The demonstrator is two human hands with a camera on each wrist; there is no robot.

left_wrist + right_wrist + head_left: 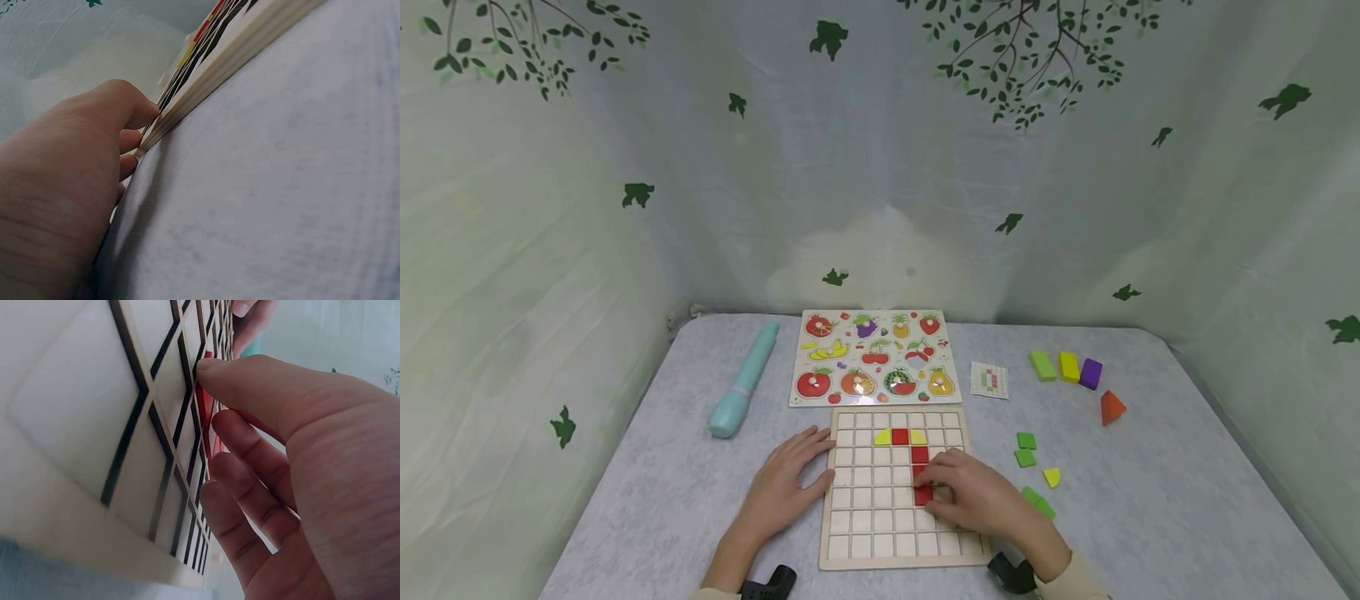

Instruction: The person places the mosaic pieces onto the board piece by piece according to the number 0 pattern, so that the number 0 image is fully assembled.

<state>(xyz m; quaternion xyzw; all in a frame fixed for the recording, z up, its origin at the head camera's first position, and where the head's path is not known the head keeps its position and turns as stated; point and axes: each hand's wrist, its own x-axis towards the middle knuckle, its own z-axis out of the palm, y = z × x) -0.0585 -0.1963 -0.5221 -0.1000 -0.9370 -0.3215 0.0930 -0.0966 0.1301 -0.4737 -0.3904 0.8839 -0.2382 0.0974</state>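
A wooden grid board (880, 563) lies flat on the table. Near its top, one row holds a red square between two yellow rounded pieces (882, 437). Below the right yellow piece runs a column of red squares (920, 455). My right hand (973, 492) is over that column, thumb and index finger at the lowest red square tile (922, 497), which shows between them in the right wrist view too. With fingers spread, my left hand (782, 487) rests against the board's left edge; its thumb (140, 109) touches the rim in the left wrist view.
Behind the board lies a fruit puzzle (876, 358), with a small pattern card (989, 380) to its right. A turquoise stick-shaped object (745, 383) is at left. Loose green tiles (1026, 441), a yellow piece (1052, 477) and coloured blocks (1069, 367) lie at right.
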